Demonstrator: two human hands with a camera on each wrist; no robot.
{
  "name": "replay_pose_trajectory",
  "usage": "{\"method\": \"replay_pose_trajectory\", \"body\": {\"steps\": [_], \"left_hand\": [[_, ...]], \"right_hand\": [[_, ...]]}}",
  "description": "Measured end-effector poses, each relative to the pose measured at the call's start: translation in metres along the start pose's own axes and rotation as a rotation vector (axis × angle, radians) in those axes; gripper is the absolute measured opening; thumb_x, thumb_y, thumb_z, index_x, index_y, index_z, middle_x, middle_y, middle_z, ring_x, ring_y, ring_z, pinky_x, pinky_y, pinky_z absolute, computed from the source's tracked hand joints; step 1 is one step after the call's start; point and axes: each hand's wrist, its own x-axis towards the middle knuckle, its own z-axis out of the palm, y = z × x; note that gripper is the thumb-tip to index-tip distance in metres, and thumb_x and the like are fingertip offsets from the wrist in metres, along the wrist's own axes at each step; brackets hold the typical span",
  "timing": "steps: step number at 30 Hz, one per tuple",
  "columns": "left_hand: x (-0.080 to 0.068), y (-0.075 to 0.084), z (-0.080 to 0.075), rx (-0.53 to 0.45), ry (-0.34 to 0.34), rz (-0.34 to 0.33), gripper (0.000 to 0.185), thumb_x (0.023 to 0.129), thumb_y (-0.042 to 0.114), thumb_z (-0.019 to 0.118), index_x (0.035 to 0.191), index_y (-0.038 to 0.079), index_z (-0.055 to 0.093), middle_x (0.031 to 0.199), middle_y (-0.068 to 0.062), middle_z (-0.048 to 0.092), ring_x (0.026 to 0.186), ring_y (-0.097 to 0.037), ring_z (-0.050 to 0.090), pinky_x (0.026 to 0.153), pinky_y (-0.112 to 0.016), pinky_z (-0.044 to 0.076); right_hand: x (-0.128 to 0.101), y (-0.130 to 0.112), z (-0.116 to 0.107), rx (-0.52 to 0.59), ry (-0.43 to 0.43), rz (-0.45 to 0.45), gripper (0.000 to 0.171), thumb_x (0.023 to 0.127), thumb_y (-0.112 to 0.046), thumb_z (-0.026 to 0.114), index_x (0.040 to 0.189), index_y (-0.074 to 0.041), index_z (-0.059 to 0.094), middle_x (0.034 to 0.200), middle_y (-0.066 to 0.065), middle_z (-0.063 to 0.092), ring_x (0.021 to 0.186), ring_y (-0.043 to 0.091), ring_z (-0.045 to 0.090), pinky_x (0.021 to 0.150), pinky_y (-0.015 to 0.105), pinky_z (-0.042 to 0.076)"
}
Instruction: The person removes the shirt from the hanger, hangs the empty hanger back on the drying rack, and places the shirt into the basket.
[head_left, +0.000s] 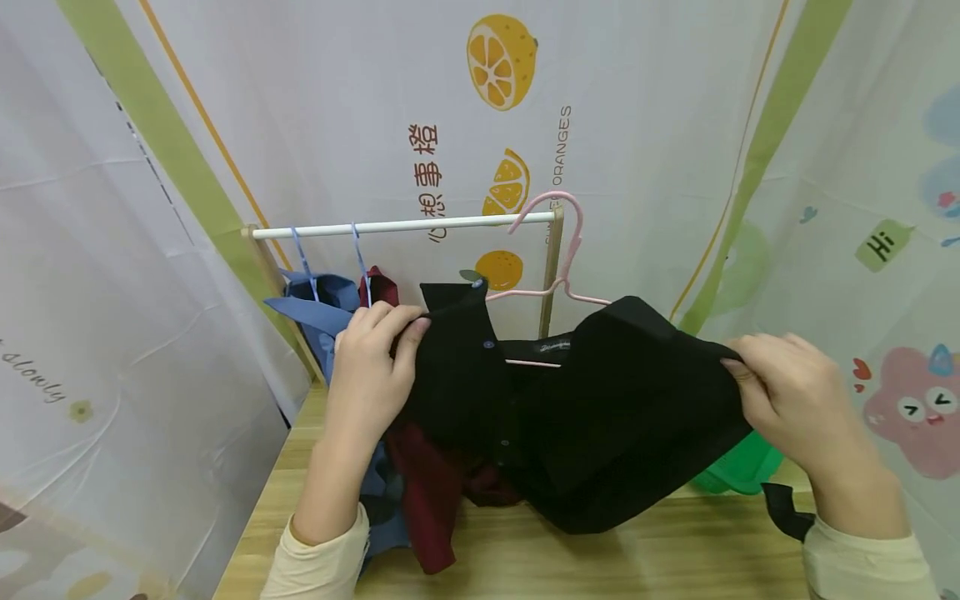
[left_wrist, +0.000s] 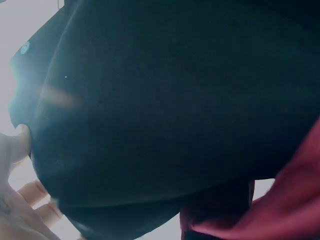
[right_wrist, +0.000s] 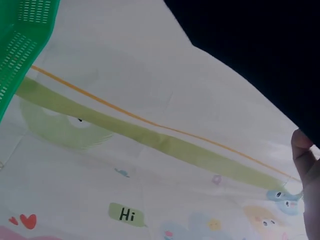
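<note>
A black shirt (head_left: 592, 417) on a pink hanger (head_left: 558, 250) hangs between my two hands above the wooden table. My left hand (head_left: 375, 367) pinches its left shoulder by the collar. The right shoulder edge is pinched by my right hand (head_left: 787, 400). In the left wrist view the black shirt (left_wrist: 175, 110) fills the frame, with fingers (left_wrist: 20, 145) at its left edge. The right wrist view shows black cloth (right_wrist: 260, 50) at the top right and a fingertip (right_wrist: 302, 150) against it.
A white rail (head_left: 405, 223) on a wooden rack carries a blue shirt (head_left: 315, 308) and a dark red shirt (head_left: 427, 483) on blue hangers. A green basket (head_left: 742, 467) sits behind the black shirt at right. Printed sheets (head_left: 150, 250) close in all sides.
</note>
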Motion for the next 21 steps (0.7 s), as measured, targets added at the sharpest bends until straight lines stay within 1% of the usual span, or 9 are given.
{"method": "replay_pose_trajectory", "body": {"steps": [3, 6, 8, 11, 13, 15, 17, 18, 21], "left_hand": [[-0.011, 0.006, -0.003, -0.040, 0.052, -0.003, 0.018, 0.104, 0.022, 0.070, 0.111, 0.008, 0.080, 0.091, -0.009, 0.071, 0.087, -0.027, 0.058, 0.076, -0.042, 0.034], [-0.025, 0.011, -0.004, -0.068, 0.098, -0.016, 0.015, 0.100, 0.019, 0.074, 0.107, 0.008, 0.082, 0.089, -0.009, 0.073, 0.087, -0.025, 0.060, 0.076, -0.041, 0.033], [-0.034, 0.015, -0.005, -0.079, 0.118, -0.035, 0.012, 0.099, 0.017, 0.076, 0.105, 0.008, 0.082, 0.086, -0.008, 0.073, 0.084, -0.022, 0.060, 0.076, -0.039, 0.032], [-0.049, 0.020, -0.005, -0.092, 0.147, -0.062, 0.009, 0.097, 0.013, 0.077, 0.103, 0.008, 0.082, 0.082, -0.006, 0.072, 0.081, -0.019, 0.058, 0.076, -0.035, 0.030], [-0.058, 0.023, -0.005, -0.098, 0.167, -0.072, 0.008, 0.096, 0.010, 0.078, 0.102, 0.008, 0.083, 0.080, -0.005, 0.071, 0.078, -0.018, 0.055, 0.076, -0.033, 0.028], [-0.066, 0.024, -0.005, -0.103, 0.190, -0.075, 0.007, 0.094, 0.008, 0.079, 0.101, 0.008, 0.083, 0.078, -0.003, 0.070, 0.076, -0.016, 0.053, 0.075, -0.031, 0.026], [-0.073, 0.024, -0.004, -0.107, 0.212, -0.074, 0.008, 0.092, 0.006, 0.080, 0.099, 0.009, 0.084, 0.076, -0.002, 0.068, 0.073, -0.015, 0.051, 0.075, -0.030, 0.025], [-0.076, 0.023, -0.003, -0.108, 0.223, -0.073, 0.009, 0.091, 0.004, 0.081, 0.099, 0.009, 0.084, 0.075, -0.001, 0.068, 0.072, -0.015, 0.050, 0.074, -0.030, 0.024], [-0.085, 0.018, 0.000, -0.112, 0.253, -0.076, 0.013, 0.087, 0.001, 0.084, 0.097, 0.009, 0.084, 0.073, 0.001, 0.066, 0.070, -0.015, 0.048, 0.074, -0.030, 0.022]], "right_hand": [[-0.006, 0.000, 0.002, -0.036, -0.030, 0.025, 0.055, 0.116, -0.038, 0.040, 0.076, -0.005, 0.056, 0.063, -0.001, 0.042, 0.059, 0.013, 0.033, 0.068, 0.029, 0.027], [-0.013, -0.002, 0.003, -0.086, -0.082, 0.065, 0.055, 0.117, -0.040, 0.035, 0.079, -0.005, 0.054, 0.067, -0.001, 0.040, 0.063, 0.015, 0.035, 0.070, 0.034, 0.029], [-0.017, -0.005, 0.003, -0.104, -0.112, 0.096, 0.057, 0.117, -0.042, 0.032, 0.082, -0.004, 0.056, 0.069, 0.001, 0.043, 0.066, 0.017, 0.038, 0.071, 0.038, 0.031], [-0.023, -0.010, 0.004, -0.113, -0.141, 0.143, 0.062, 0.117, -0.046, 0.029, 0.088, -0.003, 0.062, 0.075, 0.005, 0.054, 0.072, 0.023, 0.048, 0.071, 0.045, 0.036], [-0.027, -0.015, 0.006, -0.106, -0.153, 0.176, 0.062, 0.117, -0.045, 0.030, 0.093, -0.001, 0.066, 0.080, 0.008, 0.060, 0.076, 0.027, 0.054, 0.070, 0.047, 0.037], [-0.030, -0.021, 0.008, -0.091, -0.158, 0.203, 0.057, 0.117, -0.040, 0.034, 0.099, 0.001, 0.070, 0.086, 0.012, 0.065, 0.080, 0.031, 0.058, 0.070, 0.051, 0.040], [-0.034, -0.028, 0.011, -0.068, -0.161, 0.235, 0.046, 0.116, -0.030, 0.041, 0.106, 0.002, 0.072, 0.091, 0.013, 0.067, 0.083, 0.033, 0.060, 0.073, 0.052, 0.042], [-0.035, -0.031, 0.012, -0.057, -0.162, 0.246, 0.039, 0.115, -0.025, 0.045, 0.109, 0.002, 0.072, 0.092, 0.013, 0.068, 0.085, 0.033, 0.060, 0.073, 0.051, 0.042], [-0.041, -0.040, 0.018, -0.012, -0.162, 0.269, 0.025, 0.111, -0.012, 0.053, 0.116, 0.002, 0.074, 0.094, 0.012, 0.068, 0.087, 0.030, 0.060, 0.079, 0.042, 0.042]]}}
